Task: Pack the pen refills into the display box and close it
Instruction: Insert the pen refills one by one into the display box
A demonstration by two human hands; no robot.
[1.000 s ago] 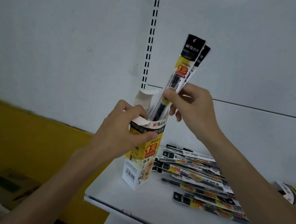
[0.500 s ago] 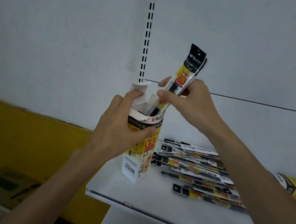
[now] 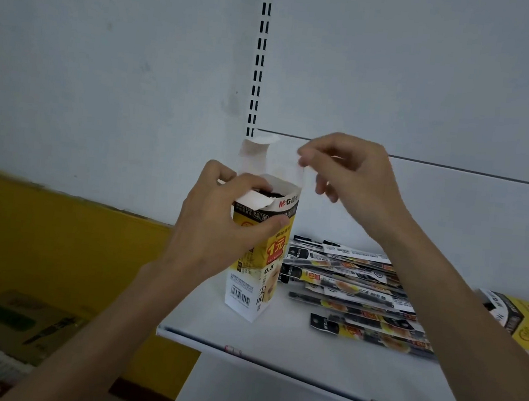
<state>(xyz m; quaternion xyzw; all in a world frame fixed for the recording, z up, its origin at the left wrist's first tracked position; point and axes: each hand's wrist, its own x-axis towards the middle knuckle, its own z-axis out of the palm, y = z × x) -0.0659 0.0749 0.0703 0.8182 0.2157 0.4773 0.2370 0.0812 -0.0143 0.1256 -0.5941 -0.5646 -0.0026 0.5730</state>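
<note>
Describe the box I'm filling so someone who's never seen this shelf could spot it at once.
Find the white shelf below the slotted wall rail. Near its left end, beside the pile of refills, the display box stands upright, gripped by the left hand. Unlike the other yellow box lying flat at far right, its top flaps are open.

The light is soft, flat and rather dim, with a cool grey-blue cast over the white wall (image 3: 107,69). Shadows are faint, only a pale one on the shelf (image 3: 290,350) around the foot of the display box (image 3: 259,265). The right hand (image 3: 351,173) and the flap (image 3: 303,176) it pinches are smeared by motion, while the left hand (image 3: 217,231) and the box print are sharp. The lower left corner is dark and mushy.
</note>
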